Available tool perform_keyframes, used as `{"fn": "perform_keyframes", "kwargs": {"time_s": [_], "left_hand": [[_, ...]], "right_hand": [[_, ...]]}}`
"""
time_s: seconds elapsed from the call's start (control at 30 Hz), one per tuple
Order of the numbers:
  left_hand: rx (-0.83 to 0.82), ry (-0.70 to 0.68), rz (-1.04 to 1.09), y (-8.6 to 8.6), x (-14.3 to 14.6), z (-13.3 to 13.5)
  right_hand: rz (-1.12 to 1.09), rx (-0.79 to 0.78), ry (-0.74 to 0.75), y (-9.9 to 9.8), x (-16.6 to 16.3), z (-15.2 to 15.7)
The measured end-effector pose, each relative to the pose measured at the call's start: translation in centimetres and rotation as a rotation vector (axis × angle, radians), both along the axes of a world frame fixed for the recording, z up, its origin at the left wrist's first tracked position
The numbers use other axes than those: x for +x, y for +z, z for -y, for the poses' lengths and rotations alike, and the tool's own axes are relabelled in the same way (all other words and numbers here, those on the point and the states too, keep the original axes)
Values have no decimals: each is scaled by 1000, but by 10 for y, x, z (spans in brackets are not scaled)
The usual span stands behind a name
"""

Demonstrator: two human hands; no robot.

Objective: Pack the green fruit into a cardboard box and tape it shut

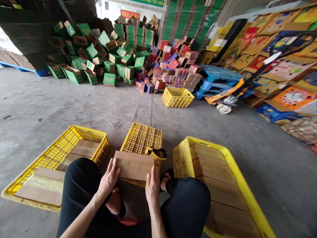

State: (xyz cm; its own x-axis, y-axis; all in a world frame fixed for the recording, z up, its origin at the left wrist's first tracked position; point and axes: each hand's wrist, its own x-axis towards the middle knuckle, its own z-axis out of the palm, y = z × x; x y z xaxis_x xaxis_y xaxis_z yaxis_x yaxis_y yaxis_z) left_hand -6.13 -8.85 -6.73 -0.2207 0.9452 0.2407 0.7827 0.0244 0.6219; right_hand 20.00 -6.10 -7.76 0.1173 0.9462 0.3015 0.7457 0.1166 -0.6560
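Note:
Between my two hands is a taped cardboard box (135, 165), above an upturned yellow crate (141, 137). My left hand (109, 177) lies along its left end, with the fingers against the cardboard. On the opposite end, my right hand (152, 185) presses with its fingers close together. A yellow and black tape dispenser (156, 152) rests on the crate just beyond the box's right corner. To my left, a yellow crate (74, 132) has several flat-lying cardboard boxes (43, 185) in it. The yellow crate (226, 153) on my right is packed with similar boxes (225, 188).
Another yellow crate (177, 98) stands ahead on the concrete floor. Behind it are heaps of green boxes (109, 79) and red boxes (170, 64). Blue pallets (218, 77) and an orange pallet jack (226, 94) are at the right, before stacked fruit cartons (292, 96).

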Motion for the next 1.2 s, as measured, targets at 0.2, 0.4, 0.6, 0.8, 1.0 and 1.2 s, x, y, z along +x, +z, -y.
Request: {"fn": "perform_keyframes", "kwargs": {"time_s": [0.2,0.4,0.6,0.8,1.0,1.2], "left_hand": [[139,-23,-274,-3,8,-10],[125,-13,-358,-1,20,-10],[134,-43,-335,0,18,-9],[136,-36,-311,0,19,-12],[138,-5,-334,4,20,-10],[152,-103,-331,2,46,-5]], "right_hand": [[264,-4,55,14,-16,-7],[288,66,200,22,-46,-3],[311,57,278,34,-61,-3],[390,-7,256,45,-65,-17],[392,15,257,41,-68,-19],[321,41,387,37,-51,-15]]}}
